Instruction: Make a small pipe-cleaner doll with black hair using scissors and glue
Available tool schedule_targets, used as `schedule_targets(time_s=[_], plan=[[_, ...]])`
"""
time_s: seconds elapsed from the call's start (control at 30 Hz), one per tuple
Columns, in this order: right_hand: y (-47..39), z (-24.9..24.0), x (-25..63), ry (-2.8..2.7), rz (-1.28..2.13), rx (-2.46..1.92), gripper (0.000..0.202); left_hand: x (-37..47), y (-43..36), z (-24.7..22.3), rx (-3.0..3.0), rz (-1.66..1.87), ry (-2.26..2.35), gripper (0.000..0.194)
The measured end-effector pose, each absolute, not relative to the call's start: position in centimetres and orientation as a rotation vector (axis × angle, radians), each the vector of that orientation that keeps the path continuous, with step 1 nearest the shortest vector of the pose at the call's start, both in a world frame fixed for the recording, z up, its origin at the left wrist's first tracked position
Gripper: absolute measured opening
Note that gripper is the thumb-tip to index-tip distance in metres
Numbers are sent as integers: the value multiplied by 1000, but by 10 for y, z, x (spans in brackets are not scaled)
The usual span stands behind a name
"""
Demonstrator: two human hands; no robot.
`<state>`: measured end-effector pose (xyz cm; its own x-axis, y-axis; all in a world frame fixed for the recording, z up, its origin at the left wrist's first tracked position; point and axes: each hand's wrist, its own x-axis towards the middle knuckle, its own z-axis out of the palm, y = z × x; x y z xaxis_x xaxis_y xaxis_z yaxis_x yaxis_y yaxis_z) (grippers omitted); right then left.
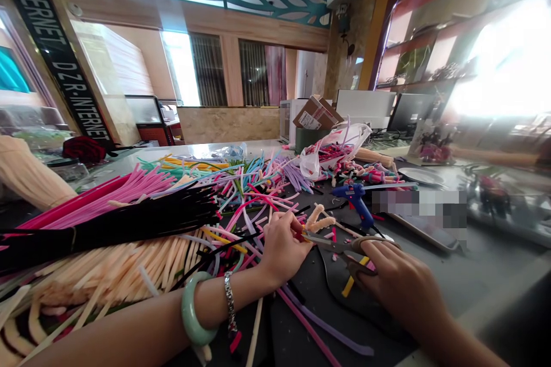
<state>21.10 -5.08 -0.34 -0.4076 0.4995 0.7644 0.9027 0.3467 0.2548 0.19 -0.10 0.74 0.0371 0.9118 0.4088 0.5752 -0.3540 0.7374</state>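
Observation:
My left hand (pixel 283 246) pinches a small piece made of bent, cream-coloured pipe cleaner (pixel 321 219), whose looped ends stick out to the right of the fingertips. In my right hand (pixel 402 281) is a pair of scissors (pixel 359 252), with fingers through the handles. The blades point left and reach the piece close to my left fingertips. Whether they touch it is hard to tell. Just beyond my hands lies a blue glue gun (pixel 355 202) with a clear glue stick out of its back. A short yellow strip (pixel 355 278) lies below the scissors.
Bundles of black pipe cleaners (pixel 142 223), pink ones (pixel 129 189) and cream ones (pixel 116 275) cover the left side. A mixed heap with a white plastic bag (pixel 312 163) lies behind. A phone-like slab (pixel 426 229) rests at the right, and a dark cable (pixel 329 281) crosses the table.

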Motion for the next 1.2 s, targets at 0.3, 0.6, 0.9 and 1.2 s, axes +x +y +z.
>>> schedule_targets(time_s=[0.3, 0.6, 0.9, 1.2], plan=[[-51, -4, 212, -2051, -926, -1223, 19, 2, -1, 7, 1964, 1229, 1519, 26], [-51, -4, 214, -2035, -928, -1157, 25, 2, -2, 7, 1948, 1440, 1409, 31], [-51, -4, 214, -2033, -928, -1129, 23, 1, -2, 4, 1900, 1428, 1399, 27], [-50, -8, 218, -2076, -929, -1137, 26, 1, -2, 3, 1822, 1451, 1348, 28]])
